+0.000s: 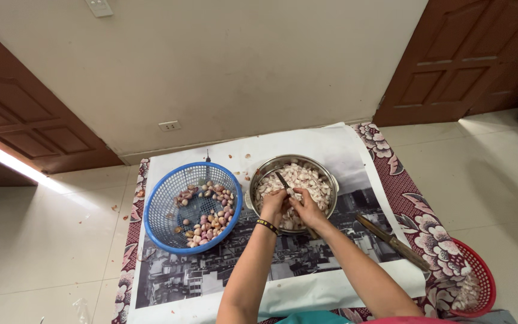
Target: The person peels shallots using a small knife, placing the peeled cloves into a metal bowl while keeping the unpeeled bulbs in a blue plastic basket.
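Fingers of the right hand are closed around a small knife, and a clove is pinched by the left hand, just above the steel pot of peeled pieces. Unpeeled cloves are held in the blue basket at left.

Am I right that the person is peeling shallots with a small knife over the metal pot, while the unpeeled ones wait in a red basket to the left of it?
Nearly: the head view shows both hands, left hand and right hand, with the small knife over the metal pot, but the basket holding the unpeeled shallots is blue, not red.
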